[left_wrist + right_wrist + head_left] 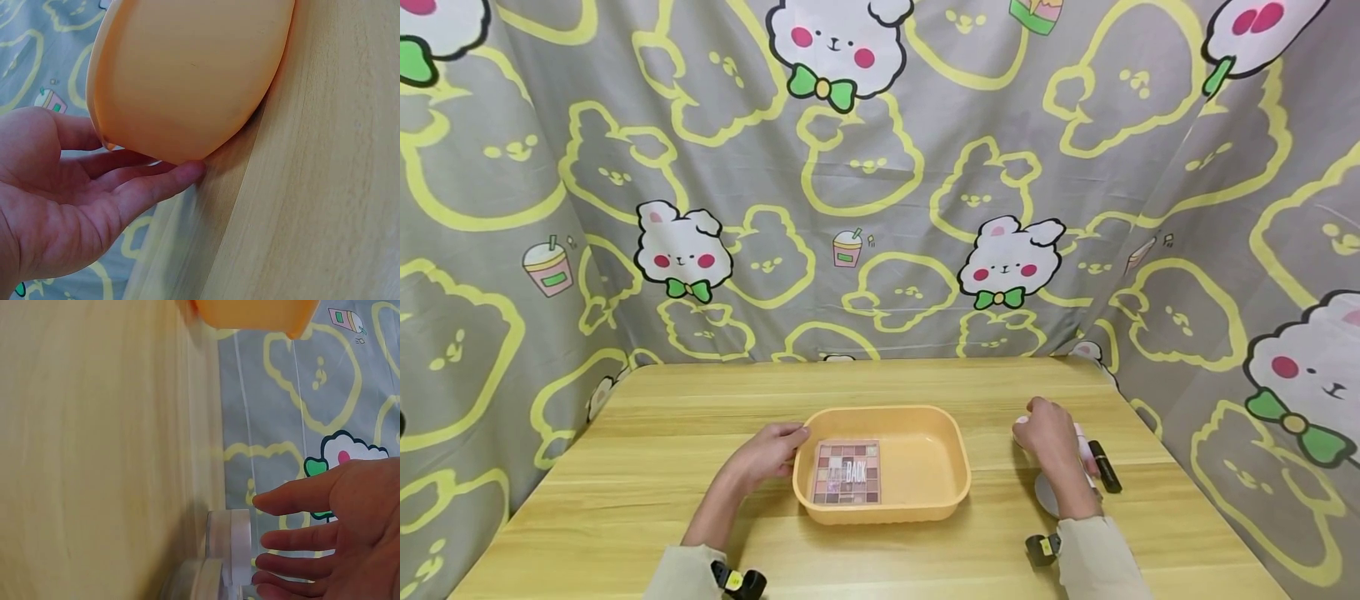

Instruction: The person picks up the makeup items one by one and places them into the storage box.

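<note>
My left hand (769, 454) holds the left end of a yellow plastic basket (925, 504). In the left wrist view its fingers lie against the basket's outer wall and at its rim. Inside the basket, on the left, lies a square eyeshadow palette (847, 473) with "BACK" printed across it. At the right my right hand (1051, 433) hovers by some cosmetics, its fingers stretched out and holding nothing in the right wrist view. Nearest its fingertips is a round white flat container (232, 544), with a second round container (194, 581) beside it.
Right of my right hand lie a black tube (1105, 467) and a pink-and-white tube (1086, 450), partly covered by the hand. A wooden table (700, 400) carries everything. Patterned grey curtains (880, 317) hang behind and along both sides.
</note>
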The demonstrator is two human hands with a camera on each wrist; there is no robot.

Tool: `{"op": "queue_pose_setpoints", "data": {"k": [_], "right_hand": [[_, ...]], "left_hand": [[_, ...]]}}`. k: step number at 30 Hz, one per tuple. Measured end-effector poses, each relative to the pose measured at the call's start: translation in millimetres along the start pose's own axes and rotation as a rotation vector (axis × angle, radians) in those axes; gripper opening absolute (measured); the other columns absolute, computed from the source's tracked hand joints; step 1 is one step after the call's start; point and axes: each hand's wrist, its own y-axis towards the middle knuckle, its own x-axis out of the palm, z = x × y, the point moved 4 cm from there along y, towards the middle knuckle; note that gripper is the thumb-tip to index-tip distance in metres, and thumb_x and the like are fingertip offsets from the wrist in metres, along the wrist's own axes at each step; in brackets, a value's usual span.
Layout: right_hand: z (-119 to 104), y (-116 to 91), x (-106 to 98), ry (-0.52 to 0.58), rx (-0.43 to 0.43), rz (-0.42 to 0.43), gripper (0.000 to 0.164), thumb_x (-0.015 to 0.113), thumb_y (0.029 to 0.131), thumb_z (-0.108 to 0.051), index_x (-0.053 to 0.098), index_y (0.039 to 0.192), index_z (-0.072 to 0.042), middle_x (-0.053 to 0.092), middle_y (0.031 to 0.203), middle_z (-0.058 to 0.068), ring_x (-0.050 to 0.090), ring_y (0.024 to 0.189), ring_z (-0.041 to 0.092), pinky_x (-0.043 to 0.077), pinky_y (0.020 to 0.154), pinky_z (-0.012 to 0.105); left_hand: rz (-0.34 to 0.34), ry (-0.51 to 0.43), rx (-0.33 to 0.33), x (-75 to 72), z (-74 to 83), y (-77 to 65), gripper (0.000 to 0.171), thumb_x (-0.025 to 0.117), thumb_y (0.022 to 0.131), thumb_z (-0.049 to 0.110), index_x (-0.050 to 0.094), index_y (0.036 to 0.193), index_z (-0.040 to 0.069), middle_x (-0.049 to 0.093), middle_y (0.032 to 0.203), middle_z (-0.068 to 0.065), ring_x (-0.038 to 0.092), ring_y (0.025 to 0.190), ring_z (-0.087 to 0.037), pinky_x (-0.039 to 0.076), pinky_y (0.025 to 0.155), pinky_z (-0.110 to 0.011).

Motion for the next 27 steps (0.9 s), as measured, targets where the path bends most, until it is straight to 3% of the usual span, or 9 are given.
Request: {"op": "queue_pose_setpoints", "data": {"k": [13,20,27], "right_hand": [[0.9,-1.0,2.0,-0.037,-0.041,-0.02,0.046,0.06,0.073,-0.004,0.062,0.113,0.018,0.064,0.111,0.038,0.059,0.104,0.055,0.05,0.09,0.058],[2.3,-0.5,2.7,-0.043,-0.052,-0.009,0.037,0.062,0.072,-0.005,0.063,0.102,0.016,0.065,0.101,0.035,0.059,0.096,0.054,0.049,0.086,0.059],[3.0,-0.5,3.7,-0.032,-0.047,-0.017,0.036,0.063,0.073,-0.005,0.064,0.102,0.016,0.065,0.099,0.035,0.058,0.096,0.053,0.047,0.086,0.06]], "left_hand": [[0.006,0.001,0.003,0.7,0.7,0.2,0.05,0.042,0.109,0.021,0.043,0.146,-0.013,0.059,0.136,-0.028,0.061,0.124,-0.037,0.058,0.093,-0.048],[0.004,-0.002,0.0,-0.6,-0.6,0.1,0.05,0.043,0.109,0.021,0.043,0.146,-0.012,0.06,0.135,-0.026,0.062,0.122,-0.034,0.059,0.091,-0.045],[-0.025,-0.001,0.002,-0.6,-1.5,0.7,0.049,0.041,0.109,0.023,0.044,0.146,-0.01,0.062,0.133,-0.026,0.064,0.12,-0.033,0.058,0.091,-0.045]]}}
